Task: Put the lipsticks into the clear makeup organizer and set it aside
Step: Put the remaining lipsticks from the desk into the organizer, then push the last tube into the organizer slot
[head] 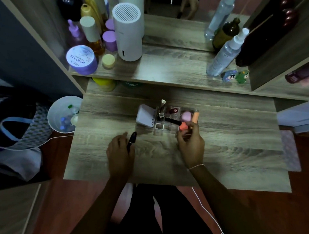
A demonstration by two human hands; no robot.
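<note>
- The organizer [168, 119] stands near the middle of the table [226, 148], with several lipsticks [161, 109] upright in its compartments.
- A flat compact [146, 116] leans at the organizer's left end.
- The left hand [120, 152] lies on the table, left of and before the organizer, around a lipstick tube [131, 140].
- The right hand [191, 143] is at the organizer's front right corner.
- Behind the table, a raised shelf [164, 70] carries bottles and jars [88, 39] at its left and a spray bottle [226, 54] at its right.
- A bin [57, 113] stands on the floor left of the table.

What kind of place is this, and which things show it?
Probably a dressing table in a bedroom: a mirror behind a shelf, skincare bottles and a cream jar, and a clear makeup organizer on the wooden table.
</note>
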